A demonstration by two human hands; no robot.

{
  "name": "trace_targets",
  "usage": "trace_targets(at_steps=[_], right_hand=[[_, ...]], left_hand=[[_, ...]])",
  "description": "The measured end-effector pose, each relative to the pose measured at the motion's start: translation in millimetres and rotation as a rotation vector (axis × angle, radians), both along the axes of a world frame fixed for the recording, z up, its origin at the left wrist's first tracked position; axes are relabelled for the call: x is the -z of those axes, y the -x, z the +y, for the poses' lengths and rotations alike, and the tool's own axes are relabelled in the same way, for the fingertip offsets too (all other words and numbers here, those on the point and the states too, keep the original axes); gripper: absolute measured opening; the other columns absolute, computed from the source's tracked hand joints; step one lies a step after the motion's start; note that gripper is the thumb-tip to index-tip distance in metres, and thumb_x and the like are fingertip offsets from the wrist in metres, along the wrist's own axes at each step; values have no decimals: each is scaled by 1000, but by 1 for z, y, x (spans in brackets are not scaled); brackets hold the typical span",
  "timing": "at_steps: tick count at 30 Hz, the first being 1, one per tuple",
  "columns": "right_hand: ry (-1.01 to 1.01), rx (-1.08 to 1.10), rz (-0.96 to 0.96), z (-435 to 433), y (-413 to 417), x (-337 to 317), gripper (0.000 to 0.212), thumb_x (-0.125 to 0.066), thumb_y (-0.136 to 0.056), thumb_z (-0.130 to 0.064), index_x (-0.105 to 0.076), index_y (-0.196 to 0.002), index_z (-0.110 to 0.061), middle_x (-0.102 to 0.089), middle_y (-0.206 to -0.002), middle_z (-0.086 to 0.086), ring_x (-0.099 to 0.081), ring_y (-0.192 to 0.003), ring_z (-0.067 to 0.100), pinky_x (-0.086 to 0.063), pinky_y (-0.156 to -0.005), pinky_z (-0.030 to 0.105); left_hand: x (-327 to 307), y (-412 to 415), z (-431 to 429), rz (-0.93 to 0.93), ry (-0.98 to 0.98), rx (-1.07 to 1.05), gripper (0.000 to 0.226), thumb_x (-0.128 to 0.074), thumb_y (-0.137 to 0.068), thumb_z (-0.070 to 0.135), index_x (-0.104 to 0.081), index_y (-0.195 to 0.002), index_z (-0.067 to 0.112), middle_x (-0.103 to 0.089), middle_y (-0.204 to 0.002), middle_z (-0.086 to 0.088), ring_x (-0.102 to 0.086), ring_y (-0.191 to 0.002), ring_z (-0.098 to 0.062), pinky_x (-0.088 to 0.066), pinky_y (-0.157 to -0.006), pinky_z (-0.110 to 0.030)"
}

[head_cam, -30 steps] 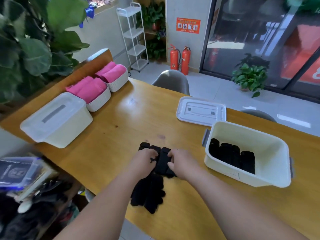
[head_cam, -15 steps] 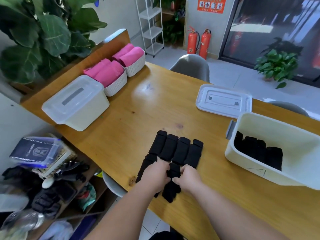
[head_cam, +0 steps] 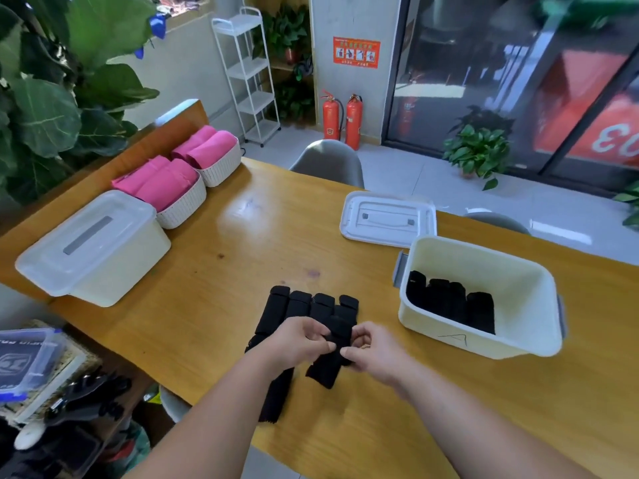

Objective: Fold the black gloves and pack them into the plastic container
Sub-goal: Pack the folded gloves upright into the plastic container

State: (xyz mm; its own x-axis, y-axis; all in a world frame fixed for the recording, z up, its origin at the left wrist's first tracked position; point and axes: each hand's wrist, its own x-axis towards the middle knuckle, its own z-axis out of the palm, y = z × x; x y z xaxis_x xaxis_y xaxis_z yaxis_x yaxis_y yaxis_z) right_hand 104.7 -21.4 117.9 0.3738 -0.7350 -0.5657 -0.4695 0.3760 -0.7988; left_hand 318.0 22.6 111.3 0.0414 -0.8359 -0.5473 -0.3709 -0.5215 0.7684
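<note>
A black glove [head_cam: 304, 309] lies flat on the wooden table [head_cam: 242, 236], its fingers pointing away from me. My left hand [head_cam: 297, 344] and my right hand [head_cam: 370, 347] meet over its near end, and both pinch a raised fold of the black fabric [head_cam: 337, 335]. Part of the glove hangs past my left wrist toward the table's near edge. To the right stands the open cream plastic container [head_cam: 539, 305] with several folded black gloves [head_cam: 449, 302] lined along its near wall.
The container's lid [head_cam: 387, 219] lies flat behind it. At the left stand a closed white box [head_cam: 93, 247] and two white baskets [head_cam: 183, 209] of pink cloths. Grey chairs [head_cam: 328, 160] face the far side. A cluttered shelf [head_cam: 52, 392] sits below the table's left edge.
The glove's fingers were laid out flat away from me; both hands then drew back to its near end and now lift a fold there. The camera view shifted meanwhile.
</note>
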Motion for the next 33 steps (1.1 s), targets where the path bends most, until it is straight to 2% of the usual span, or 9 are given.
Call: trace_targets(at_steps=[4,8,12,16,19,22,27,29,33], right_hand=[[13,65,-155,-19,33,-36,26,-78,-95,-6,-69,-117,-14,-74,-112,13,-78,-97,25,-66,-85,39],[79,190,-236,-40,65,-61,26,-78,-95,-8,-70,-119,-15,-76,-111,10,-78,-99,22,-65,-88,45],[109,367,-278,-53,87,-80,26,-75,-100,-19,-65,-124,-20,-74,-117,6,-77,-103,15,-64,-87,32],[73,492,-412,-62,115,-90,29,-68,-105,-18,-59,-131,-19,-80,-114,7,-78,-105,24,-63,-93,40],[102,524,-403,-68,139,-98,27,-67,-105,-17,-60,-131,-20,-81,-113,4,-78,-104,22,-63,-90,40],[135,546,-319,-76,161,-100,26,-68,-104,-17,-62,-128,-23,-81,-110,-5,-78,-102,14,-64,-81,34],[173,634,-155,-100,191,-92,25,-72,-101,-15,-65,-124,-22,-81,-105,-5,-78,-99,16,-64,-75,34],[219,637,15,-110,203,-87,24,-73,-99,-19,-66,-121,-25,-80,-105,-2,-78,-94,18,-63,-71,32],[338,480,511,-127,218,-76,21,-70,-99,-27,-64,-119,-29,-69,-101,-5,-68,-83,16,-54,-64,33]], left_hand=[[-33,19,-29,188,-6,-2,38,-90,-87,36,-74,-120,23,-79,-114,-2,-74,-102,-13,-59,-84,-27],[-71,51,-62,272,79,47,32,-86,-91,24,-73,-119,15,-79,-98,0,-72,-88,-14,-52,-79,-31],[-98,91,-94,253,197,43,28,-83,-93,11,-71,-118,8,-76,-90,-1,-74,-75,-10,-57,-67,-21],[-106,134,-124,284,215,63,33,-86,-90,18,-72,-119,12,-80,-105,-11,-79,-92,-21,-63,-81,-34],[-102,160,-141,257,211,67,37,-90,-85,30,-73,-115,18,-80,-105,-8,-76,-85,-19,-61,-78,-35],[-96,184,-153,238,202,95,36,-89,-84,35,-74,-114,22,-80,-106,-7,-73,-81,-16,-60,-77,-32],[-78,210,-170,228,161,152,37,-81,-94,38,-71,-126,23,-80,-109,1,-78,-99,-16,-64,-96,-40],[-69,215,-177,120,163,194,40,-76,-97,39,-68,-132,21,-78,-111,5,-76,-104,-15,-61,-99,-38],[-51,219,-187,-174,185,387,35,-64,-105,27,-64,-139,22,-69,-127,9,-64,-118,-14,-53,-101,-27]])
